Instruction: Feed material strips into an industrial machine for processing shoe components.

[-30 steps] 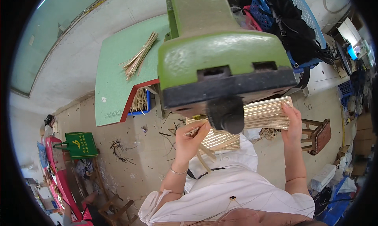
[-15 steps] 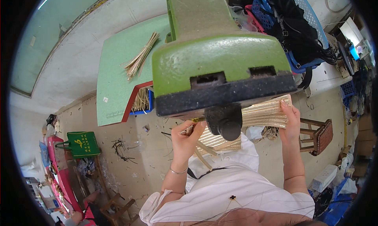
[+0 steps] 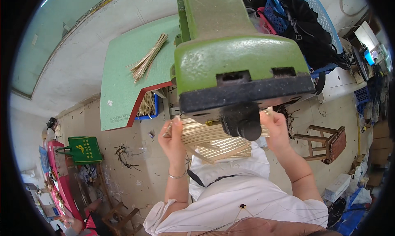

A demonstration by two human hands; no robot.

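Note:
A wide band of pale gold strips [image 3: 201, 134], laid side by side, runs under the front of a large green machine head [image 3: 242, 59]. My left hand [image 3: 173, 139] pinches the left end of the band, thumb on top. At its right end, my right hand [image 3: 276, 131] grips it with the fingers closed. The machine's black lower edge and round black knob [image 3: 248, 130] hide the middle of the band. A shinier gold striped sheet [image 3: 230, 150] lies below it, over the white cloth on my lap. A few loose strip ends hang near my left hand.
At the left is a pale green tabletop [image 3: 119, 79] with a tied bundle of strips [image 3: 150, 57]. Below its edge stands a blue bin [image 3: 154, 112] of strips. A wooden stool [image 3: 329, 144] stands right, a blue basket [image 3: 327, 13] with black bags behind. Scraps litter the floor.
The gold band has shifted left under the machine head. My left hand has moved left and slightly down with it, and my right hand has moved left and down, closer to the knob.

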